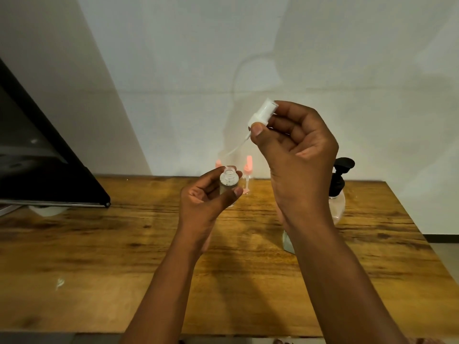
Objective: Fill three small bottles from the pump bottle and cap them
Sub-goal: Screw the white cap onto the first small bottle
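Left hand (208, 194) gripping open small bottle (229, 181), right hand (295, 142) pinching white spray cap (263, 112) above

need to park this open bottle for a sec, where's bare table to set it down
Bare wooden table lies left of the left hand, in front of the black monitor, and along the near edge. The back is crowded: pink-capped bottles, pump bottle.
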